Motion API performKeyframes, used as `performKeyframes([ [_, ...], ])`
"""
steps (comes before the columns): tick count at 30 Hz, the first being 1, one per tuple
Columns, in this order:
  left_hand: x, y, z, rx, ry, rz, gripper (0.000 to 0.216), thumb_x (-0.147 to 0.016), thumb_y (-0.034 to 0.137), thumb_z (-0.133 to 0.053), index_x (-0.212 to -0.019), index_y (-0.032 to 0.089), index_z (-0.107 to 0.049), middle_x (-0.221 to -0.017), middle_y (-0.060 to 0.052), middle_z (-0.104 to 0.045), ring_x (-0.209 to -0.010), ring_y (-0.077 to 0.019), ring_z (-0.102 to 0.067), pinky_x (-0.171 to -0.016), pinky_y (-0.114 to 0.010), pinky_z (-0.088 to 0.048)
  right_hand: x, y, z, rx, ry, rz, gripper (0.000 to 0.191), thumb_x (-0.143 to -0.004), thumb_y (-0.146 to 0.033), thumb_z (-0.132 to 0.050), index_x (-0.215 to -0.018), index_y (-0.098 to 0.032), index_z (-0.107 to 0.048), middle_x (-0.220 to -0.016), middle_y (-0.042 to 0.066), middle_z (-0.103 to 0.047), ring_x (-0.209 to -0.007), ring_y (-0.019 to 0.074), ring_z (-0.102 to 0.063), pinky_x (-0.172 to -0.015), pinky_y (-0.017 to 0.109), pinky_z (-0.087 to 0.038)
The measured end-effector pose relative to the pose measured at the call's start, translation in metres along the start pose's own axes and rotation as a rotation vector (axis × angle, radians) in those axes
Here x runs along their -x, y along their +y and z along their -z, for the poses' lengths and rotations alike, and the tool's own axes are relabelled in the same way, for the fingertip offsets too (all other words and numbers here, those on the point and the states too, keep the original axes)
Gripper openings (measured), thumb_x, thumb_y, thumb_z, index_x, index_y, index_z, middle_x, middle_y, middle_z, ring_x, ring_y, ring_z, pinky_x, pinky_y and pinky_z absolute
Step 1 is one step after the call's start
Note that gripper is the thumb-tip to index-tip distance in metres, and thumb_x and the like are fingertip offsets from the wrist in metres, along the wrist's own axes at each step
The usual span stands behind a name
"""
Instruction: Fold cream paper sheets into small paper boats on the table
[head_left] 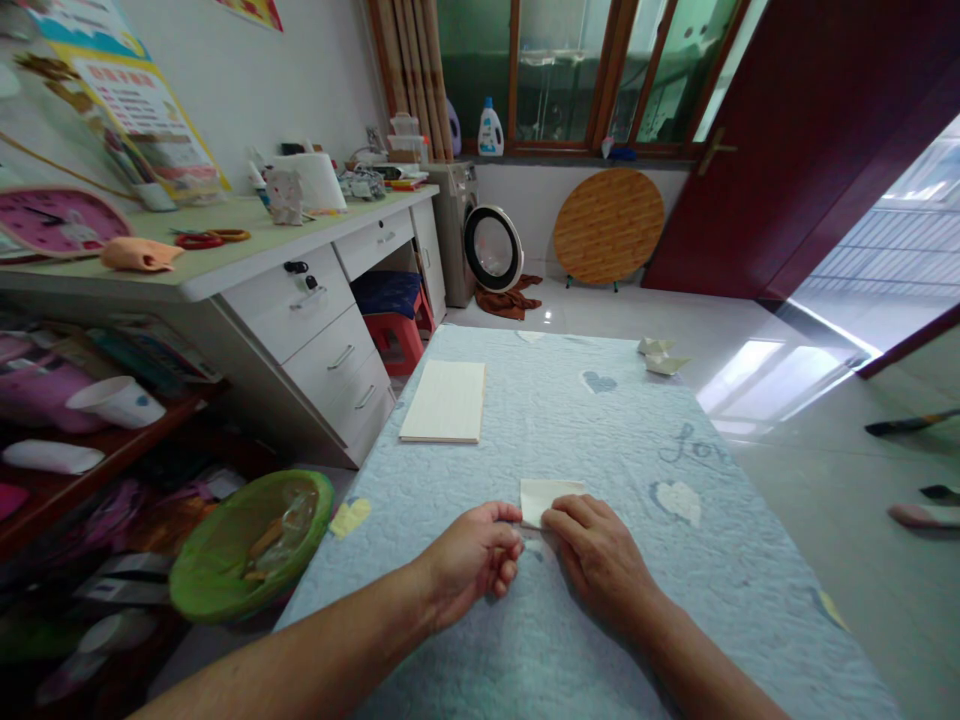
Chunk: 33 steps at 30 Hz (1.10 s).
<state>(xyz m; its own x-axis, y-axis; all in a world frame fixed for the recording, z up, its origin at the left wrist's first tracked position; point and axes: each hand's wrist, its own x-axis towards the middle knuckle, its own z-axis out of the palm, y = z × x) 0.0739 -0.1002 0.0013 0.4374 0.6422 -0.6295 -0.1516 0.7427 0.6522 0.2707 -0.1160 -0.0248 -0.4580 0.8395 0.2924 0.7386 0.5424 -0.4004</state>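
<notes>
A small piece of white folded paper [551, 492] lies on the quilted blue cover before me. My left hand [484, 550] is at its left edge, with the forefinger and thumb close to the lower left corner and the other fingers curled in. Over the paper's lower right part rests my right hand [600, 550], closed, its bent fingers pressing the paper down and its thumb hidden. Farther off to the left lies a pad of pale paper [448, 402]. At the far right corner sits a folded paper shape [661, 357].
The blue quilted cover [570, 420] spreads over the table. To the left stand a white desk [300, 310] with drawers and a green basket [225, 600] on the floor. A washing machine [454, 235] with its door open and a round wooden tabletop [609, 225] are at the back.
</notes>
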Motion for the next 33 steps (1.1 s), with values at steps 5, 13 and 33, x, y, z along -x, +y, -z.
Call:
performKeyframes([
  [5, -0.003, -0.003, 0.001, 0.075, -0.014, -0.015, 0.041, -0.069, 0.015, -0.059, -0.108, 0.015, -0.046, -0.062, 0.005, -0.056, -0.044, -0.0071, -0.047, -0.040, -0.018, -0.035, 0.001, 0.000, -0.001, 0.006, 0.005, 0.006, 0.020, -0.091, -0.008, -0.048, -0.097, -0.020, -0.062, -0.094, 0.006, -0.063, -0.086, 0.0200, -0.052, -0.078, 0.032, -0.040],
  [13, -0.002, -0.005, 0.001, 0.024, -0.007, -0.016, 0.039, -0.070, 0.014, -0.057, -0.107, 0.014, -0.045, -0.065, 0.000, -0.063, -0.045, -0.0095, -0.054, -0.042, -0.019, -0.040, 0.002, 0.000, -0.001, 0.017, 0.034, 0.025, 0.027, -0.089, -0.006, -0.045, -0.103, -0.020, -0.064, -0.096, 0.007, -0.064, -0.086, 0.0199, -0.053, -0.078, 0.032, -0.042],
  [33, -0.001, 0.006, 0.001, -0.430, -0.003, 0.035, 0.044, -0.066, 0.016, -0.048, -0.110, 0.016, -0.042, -0.069, -0.001, -0.064, -0.054, -0.0159, -0.062, -0.045, -0.022, -0.041, 0.001, -0.005, -0.002, 0.142, -0.042, 0.001, 0.013, -0.092, -0.016, -0.055, -0.096, -0.023, -0.066, -0.095, 0.005, -0.060, -0.088, 0.0190, -0.052, -0.080, 0.032, -0.042],
])
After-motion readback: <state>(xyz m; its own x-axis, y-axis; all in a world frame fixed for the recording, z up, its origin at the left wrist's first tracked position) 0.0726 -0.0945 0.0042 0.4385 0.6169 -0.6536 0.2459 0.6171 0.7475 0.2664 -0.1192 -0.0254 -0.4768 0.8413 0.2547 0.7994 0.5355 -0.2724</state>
